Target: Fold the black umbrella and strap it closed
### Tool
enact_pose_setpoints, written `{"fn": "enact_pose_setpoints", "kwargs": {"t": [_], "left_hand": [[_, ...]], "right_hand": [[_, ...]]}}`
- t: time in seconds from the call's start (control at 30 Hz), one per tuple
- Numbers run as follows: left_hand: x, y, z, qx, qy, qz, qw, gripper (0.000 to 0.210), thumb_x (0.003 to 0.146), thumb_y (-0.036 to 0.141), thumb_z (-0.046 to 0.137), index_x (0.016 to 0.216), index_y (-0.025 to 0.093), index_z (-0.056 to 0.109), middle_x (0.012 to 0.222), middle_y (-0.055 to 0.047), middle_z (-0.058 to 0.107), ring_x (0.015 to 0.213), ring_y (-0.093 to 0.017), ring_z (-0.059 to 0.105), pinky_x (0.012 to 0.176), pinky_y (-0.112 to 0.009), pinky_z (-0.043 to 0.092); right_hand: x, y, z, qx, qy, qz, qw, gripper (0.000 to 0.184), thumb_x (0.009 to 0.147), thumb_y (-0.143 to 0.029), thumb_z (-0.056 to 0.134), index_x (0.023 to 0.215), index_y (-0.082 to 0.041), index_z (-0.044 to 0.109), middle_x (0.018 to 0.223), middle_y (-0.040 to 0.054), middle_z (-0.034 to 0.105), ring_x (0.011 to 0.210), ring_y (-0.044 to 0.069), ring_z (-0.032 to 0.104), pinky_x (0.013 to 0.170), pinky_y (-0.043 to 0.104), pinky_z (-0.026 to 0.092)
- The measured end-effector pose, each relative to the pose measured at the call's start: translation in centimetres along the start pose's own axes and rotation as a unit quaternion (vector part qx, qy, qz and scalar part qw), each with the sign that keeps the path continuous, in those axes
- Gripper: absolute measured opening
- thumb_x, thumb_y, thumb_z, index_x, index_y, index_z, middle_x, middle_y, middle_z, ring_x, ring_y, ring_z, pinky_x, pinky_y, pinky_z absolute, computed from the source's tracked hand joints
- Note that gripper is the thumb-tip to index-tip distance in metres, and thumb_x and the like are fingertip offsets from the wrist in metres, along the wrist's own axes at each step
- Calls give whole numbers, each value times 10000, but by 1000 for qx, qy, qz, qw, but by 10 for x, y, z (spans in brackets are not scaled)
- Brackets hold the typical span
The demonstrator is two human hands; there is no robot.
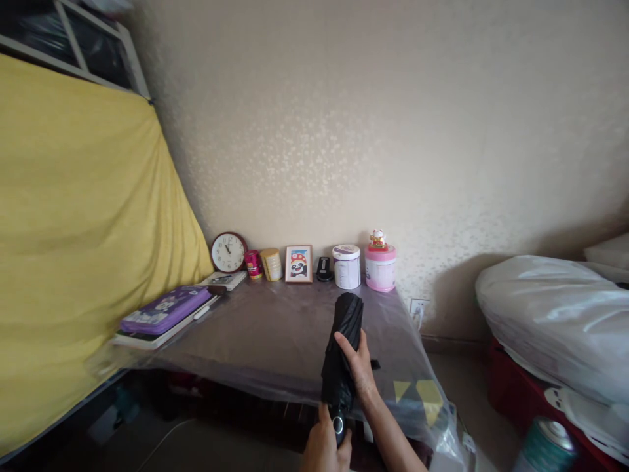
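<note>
A folded black umbrella (343, 328) is held upright, slightly tilted, above the front edge of the table. My left hand (324, 442) is wrapped round its handle, where a round silver-rimmed button shows. Higher up, my right hand (360, 367) grips the furled cloth from the right side, thumb across the front. A small black strap end (375, 364) sticks out just right of that hand. Part of the handle is hidden by my left fingers.
Along the wall stand a clock (228, 252), a picture frame (299, 264), a white tub (346, 267) and a pink tub (380, 270) bearing a cat figurine. A purple case (166, 309) lies at the left. White bags (550, 314) and a spray can (546, 446) are right.
</note>
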State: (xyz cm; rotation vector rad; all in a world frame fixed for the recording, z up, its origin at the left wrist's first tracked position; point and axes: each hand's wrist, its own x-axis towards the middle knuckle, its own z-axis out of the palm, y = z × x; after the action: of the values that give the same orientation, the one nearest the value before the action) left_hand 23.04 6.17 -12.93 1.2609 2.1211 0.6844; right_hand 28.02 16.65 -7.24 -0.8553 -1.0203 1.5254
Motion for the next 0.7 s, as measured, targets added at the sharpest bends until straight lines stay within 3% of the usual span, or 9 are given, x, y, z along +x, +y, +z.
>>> {"fn": "enact_pose_setpoints", "kwargs": {"t": [0.2, 0.37, 0.5, 0.7], "left_hand": [[-3, 3, -3, 69, -4, -22, 997, 521, 845, 203, 426, 1314, 25, 286, 1050, -202, 624, 983, -263, 599, 778, -298, 416], [-5, 3, -10, 87, -8, -14, 996, 501, 850, 203, 404, 1309, 36, 295, 1012, -201, 634, 947, -285, 612, 738, -322, 426], [-5, 6, -17, 60, -14, 21, 998, 520, 815, 236, 476, 1275, 43, 331, 1030, -190, 632, 971, -250, 606, 765, -273, 423], [-5, 10, -16, -5, -47, 46, 998, 328, 857, 261, 342, 1162, 181, 433, 677, -8, 658, 525, -142, 623, 497, -201, 437]], "right_hand": [[8, 13, -1, -37, 60, -38, 997, 676, 570, -435, 734, 1150, -200, 479, 881, 9, 658, 742, 195, 625, 675, 284, 504], [9, 20, -1, -37, 65, -30, 997, 640, 603, -448, 711, 1133, -197, 454, 826, 8, 651, 687, 197, 634, 620, 296, 518], [10, 19, -4, 0, 51, 0, 999, 610, 599, -466, 714, 1081, -187, 466, 746, 4, 651, 628, 202, 640, 581, 307, 526], [9, 8, -5, 56, 19, 9, 998, 629, 598, -474, 716, 1099, -195, 458, 688, -11, 648, 584, 207, 642, 539, 313, 528]]}}
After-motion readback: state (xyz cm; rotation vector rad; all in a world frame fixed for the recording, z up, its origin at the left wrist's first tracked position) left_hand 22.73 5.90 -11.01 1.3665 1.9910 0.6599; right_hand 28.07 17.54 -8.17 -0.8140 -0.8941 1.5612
